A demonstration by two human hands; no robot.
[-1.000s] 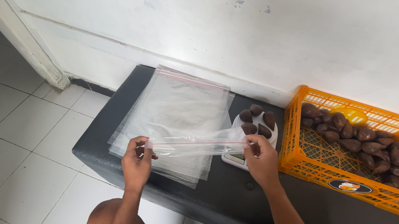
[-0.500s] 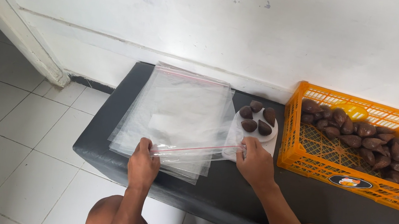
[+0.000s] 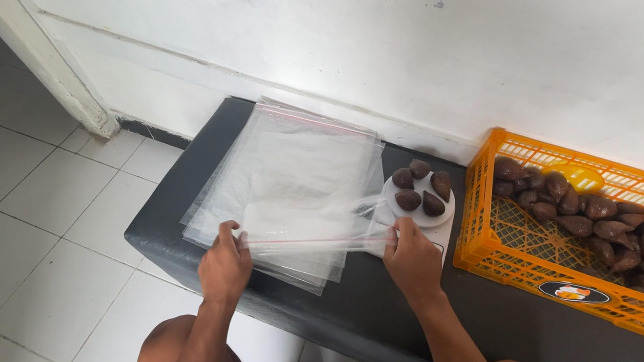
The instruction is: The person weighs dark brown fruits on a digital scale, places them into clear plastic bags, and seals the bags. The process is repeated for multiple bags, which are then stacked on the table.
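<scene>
While hands (image 3: 225, 265) pinch bag (image 3: 304, 238), bench edge (image 3: 181, 258) near

Left hand (image 3: 225, 265) and right hand (image 3: 413, 257) extended forward, knuckles up, fingers pinched closed, forearms angled slightly apart, bare knees visible below both wrists.

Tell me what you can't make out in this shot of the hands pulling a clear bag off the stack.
Head view only:
- Fingertips of left hand and right hand: curled under, so the grip on the clear bag is hidden.
- How many bags are in the stack: transparent layers blur together.
- White scale: its top is covered by brown fruits.
- Orange crate: right end cut off by the frame edge.
</scene>
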